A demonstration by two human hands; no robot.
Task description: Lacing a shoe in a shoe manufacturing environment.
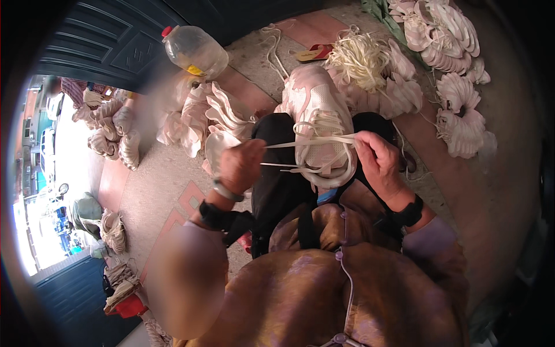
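Note:
A pale pink and white lace-up shoe upper [307,91] rests between my knees, its toe pointing away from me and its heel opening toward me. White shoelace [324,140] runs through its eyelets and stretches sideways across the tongue. My left hand [240,165] is closed in a fist at the left, gripping lace that spans to the shoe. On the other side, my right hand [378,163] pinches the lace between thumb and fingers, just right of the upper. A thin lace end lies lower, near the collar. The left fingers are partly hidden by the fist.
More pale uppers [196,115] lie in bunches to the left. A bundle of cream laces [358,58] sits on uppers ahead. Stacks of uppers [459,113] stand at the right. A clear plastic jug [196,53] with a red cap is near the dark door [110,43].

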